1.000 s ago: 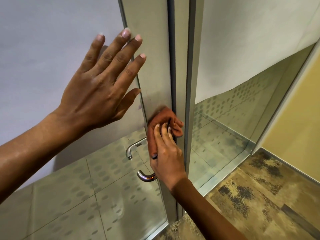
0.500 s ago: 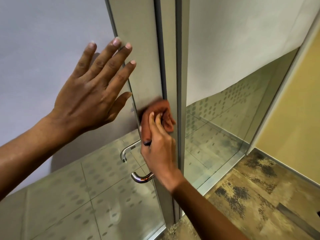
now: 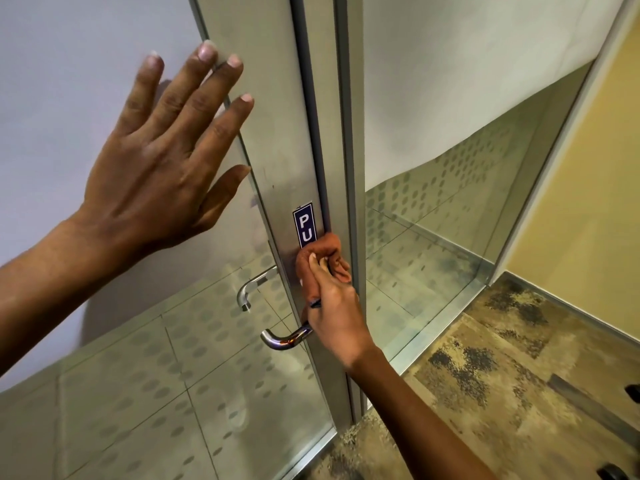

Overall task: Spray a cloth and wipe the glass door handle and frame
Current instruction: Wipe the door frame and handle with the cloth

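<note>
Bracing the glass door (image 3: 104, 98), the flat, empty left grip (image 3: 162, 181) steadies it (my guess). Right grip (image 3: 332, 306), bunching the cloth (image 3: 320, 252), presses it on the frame (image 3: 277, 133) above the handle (image 3: 282, 337).

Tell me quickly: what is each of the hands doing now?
Left hand: open, flat against the glass door.
Right hand: closed on the orange cloth, pressed to the metal frame.

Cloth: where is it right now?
Head view, centre: the orange cloth is bunched in the right hand, pressed on the metal door frame just below the blue sign, above the handle.
</note>
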